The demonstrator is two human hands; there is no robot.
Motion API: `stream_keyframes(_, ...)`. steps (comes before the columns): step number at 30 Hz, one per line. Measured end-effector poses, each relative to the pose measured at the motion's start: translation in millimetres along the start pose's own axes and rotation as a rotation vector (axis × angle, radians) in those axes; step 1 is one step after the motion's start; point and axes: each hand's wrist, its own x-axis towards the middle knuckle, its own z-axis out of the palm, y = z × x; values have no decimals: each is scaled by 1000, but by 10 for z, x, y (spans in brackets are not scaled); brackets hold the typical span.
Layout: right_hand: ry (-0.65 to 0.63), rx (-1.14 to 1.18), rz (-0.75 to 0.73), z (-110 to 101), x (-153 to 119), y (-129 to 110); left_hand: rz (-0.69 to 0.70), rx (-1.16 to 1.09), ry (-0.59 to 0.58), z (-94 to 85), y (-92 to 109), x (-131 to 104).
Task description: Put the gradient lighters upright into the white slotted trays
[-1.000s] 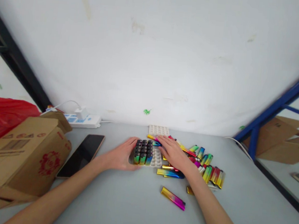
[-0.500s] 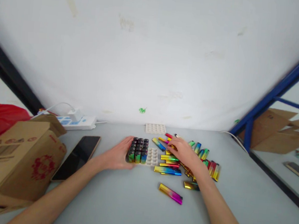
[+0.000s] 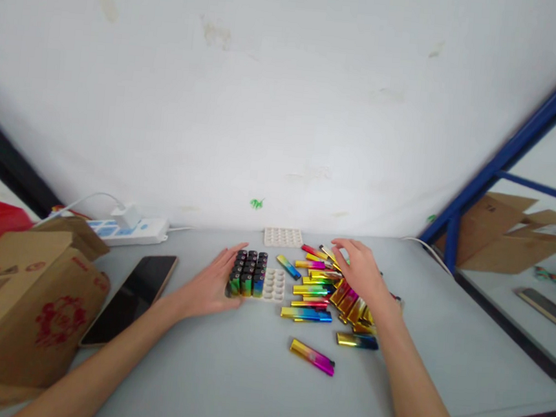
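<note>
Upright lighters with black tops point(image 3: 249, 273) stand in rows in the left part of a white tray point(image 3: 275, 286) with round holes. My left hand point(image 3: 213, 284) is curved round their left side, with fingers behind and thumb at the front corner. Above a loose heap of shiny multicoloured lighters point(image 3: 313, 291), my right hand point(image 3: 361, 268) is raised with thumb and forefinger apart. No lighter shows between those fingers; the others are partly hidden. A yellow-and-purple lighter point(image 3: 312, 357) lies alone in front of the heap.
A second white holed tray point(image 3: 282, 237) lies by the wall. To the left are a black phone point(image 3: 131, 299), a cardboard box point(image 3: 31, 304) and a power strip point(image 3: 132, 230). At the right stands a blue metal frame point(image 3: 479, 181), with open cartons point(image 3: 509, 238) beyond it.
My right hand has moved from the heap's left part towards its back right, its fingers now farther apart. My left hand stays round the standing lighters. The whole view has shifted slightly.
</note>
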Motion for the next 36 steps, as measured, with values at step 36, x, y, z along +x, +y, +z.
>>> stream_keyframes(36,-181,-152,283,332,3,132,-154,-156,40,149,-126,58)
